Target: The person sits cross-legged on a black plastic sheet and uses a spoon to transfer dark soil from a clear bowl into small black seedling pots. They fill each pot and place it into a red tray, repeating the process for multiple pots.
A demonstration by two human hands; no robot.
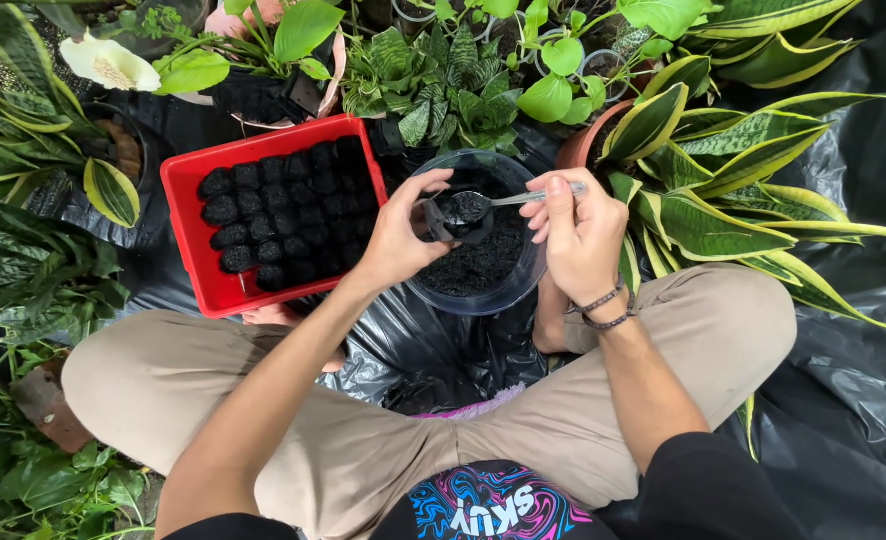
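A: Soil (pixel 478 262), dark and crumbly, fills the clear round bowl (pixel 513 290) between your knees. What's in your grip?

B: Your left hand (pixel 398 240) pinches a small black bag (pixel 441 222) over it; your right hand (pixel 578 235) pinches a metal spoon (pixel 488 203), tipping soil in.

A: And the red rectangular tray (pixel 188 225)?

B: Just left, packed with filled black bags (pixel 283 215).

Head camera, steep downward view, close over lap.
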